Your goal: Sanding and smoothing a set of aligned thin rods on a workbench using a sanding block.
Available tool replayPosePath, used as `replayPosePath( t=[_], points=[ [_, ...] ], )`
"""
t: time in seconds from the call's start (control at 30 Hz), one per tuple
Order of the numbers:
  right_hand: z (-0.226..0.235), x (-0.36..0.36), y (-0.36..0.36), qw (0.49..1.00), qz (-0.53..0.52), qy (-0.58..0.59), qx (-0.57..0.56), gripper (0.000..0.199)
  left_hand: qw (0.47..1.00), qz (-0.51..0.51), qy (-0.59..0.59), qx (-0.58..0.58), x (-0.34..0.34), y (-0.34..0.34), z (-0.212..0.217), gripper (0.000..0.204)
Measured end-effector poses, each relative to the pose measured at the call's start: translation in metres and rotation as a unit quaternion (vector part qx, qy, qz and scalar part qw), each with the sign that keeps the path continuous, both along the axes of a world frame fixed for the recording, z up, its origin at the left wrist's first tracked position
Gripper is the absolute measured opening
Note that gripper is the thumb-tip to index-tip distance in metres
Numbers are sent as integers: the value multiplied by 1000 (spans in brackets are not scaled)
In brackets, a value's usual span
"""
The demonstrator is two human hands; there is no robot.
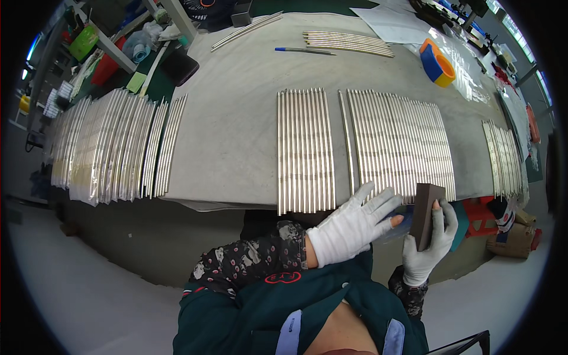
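My right hand [427, 251], in a white glove with a bare thumb tip, grips a dark brown rectangular block [423, 216] held upright at the table's front edge. My left hand [352, 229], gloved the same way, has its fingers stretched out and apart. Its fingertips reach the near ends of a wide row of shiny metal rods [399, 139]; whether they press on them I cannot tell. One single rod [346, 142] lies just left of that row, with a slim gap between. Further left is a narrower row of rods [305, 151], its near ends jutting past the table edge.
Plastic-wrapped rods [109, 148] lie at the left end of the table, more rods [503, 160] at the right end. Toward the back are a few loose rods [247, 31], a small bundle [348, 44], a blue pen [305, 51] and an orange-and-blue tape roll [436, 62].
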State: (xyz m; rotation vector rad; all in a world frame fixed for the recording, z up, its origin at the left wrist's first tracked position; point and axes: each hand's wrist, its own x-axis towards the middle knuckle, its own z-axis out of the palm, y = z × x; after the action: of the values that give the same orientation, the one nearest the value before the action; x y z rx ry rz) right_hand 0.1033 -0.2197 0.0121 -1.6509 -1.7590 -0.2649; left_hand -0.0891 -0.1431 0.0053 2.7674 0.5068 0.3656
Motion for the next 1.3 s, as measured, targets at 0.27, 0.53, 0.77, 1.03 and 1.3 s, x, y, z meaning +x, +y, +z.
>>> replayPosePath(
  t=[0.27, 0.53, 0.77, 1.03, 1.3],
  points=[
    [1, 15, -4, 999, -33, 9, 21, 70, 998, 53, 15, 4, -8, -6, -11, 79],
    [0, 17, -1, 999, -28, 17, 34, 71, 985, -9, -166, 49, -19, -37, -19, 23],
    [-1, 16, -4, 999, -29, 9, 39, 73, 986, -74, -148, 30, -10, -31, -14, 26],
    [-5, 23, -9, 998, -38, 21, 37, 74, 987, -108, -117, 30, 5, -26, -11, 34],
    [-6, 31, -15, 998, -47, 21, 40, 72, 987, -67, -118, 91, 44, -6, -9, 41]
  ],
)
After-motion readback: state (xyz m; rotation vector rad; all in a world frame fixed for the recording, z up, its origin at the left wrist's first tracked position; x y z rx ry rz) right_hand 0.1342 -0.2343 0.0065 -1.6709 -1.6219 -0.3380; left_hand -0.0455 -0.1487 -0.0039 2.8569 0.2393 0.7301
